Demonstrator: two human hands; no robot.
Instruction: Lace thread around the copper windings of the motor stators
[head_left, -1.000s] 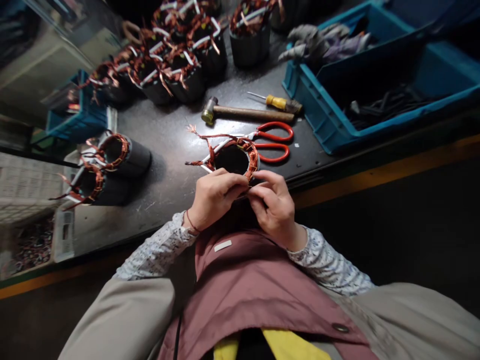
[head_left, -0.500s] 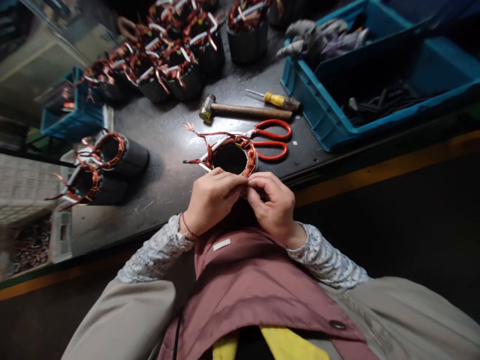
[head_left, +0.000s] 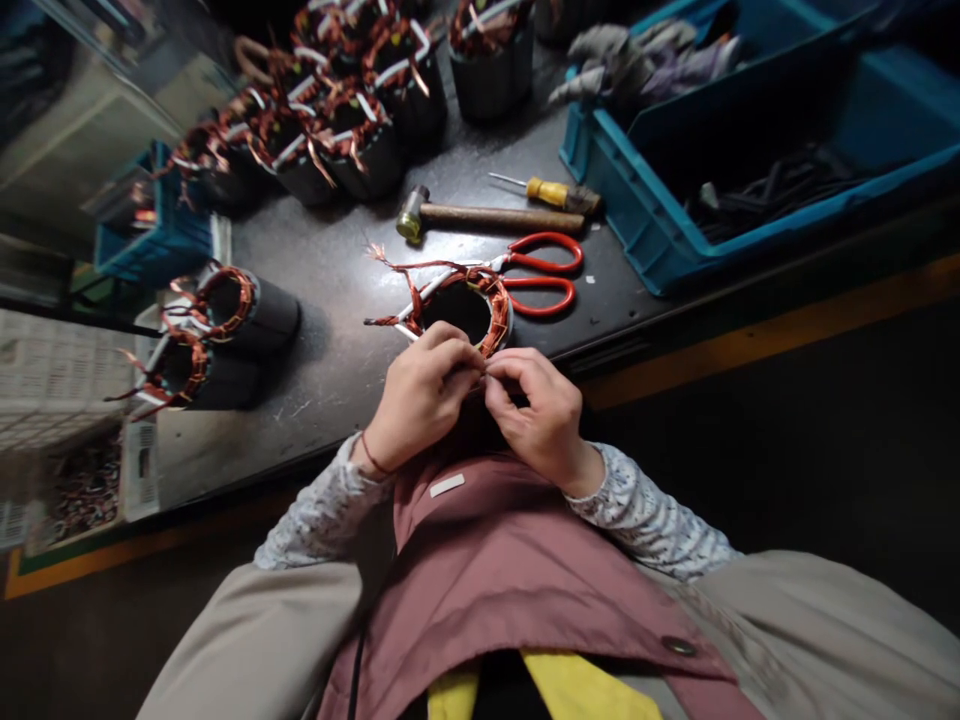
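A motor stator (head_left: 498, 312) with a copper winding ring stands at the table's front edge, its leads and white sleeves pointing left. Just in front of its near rim, my left hand (head_left: 427, 388) is closed in a pinch. My right hand (head_left: 538, 412) pinches beside it, the fingertips of both hands almost meeting. Whatever lies between the fingers is too small to make out. Red-handled scissors (head_left: 551, 297) lie against the stator's far right side, their blades partly hidden behind it.
Behind lie a hammer (head_left: 495, 218) and a yellow-handled screwdriver (head_left: 551, 193). Blue bins (head_left: 652, 225) stand at right, with gloves (head_left: 652, 62) on one. Several stators (head_left: 367, 165) fill the back; two more (head_left: 270, 315) lie left, near a white crate (head_left: 60, 375).
Both hands have shifted slightly left, and my left fingers are more bent, with the fingertips now a little apart from the stator's rim. The stator and tools stay in place.
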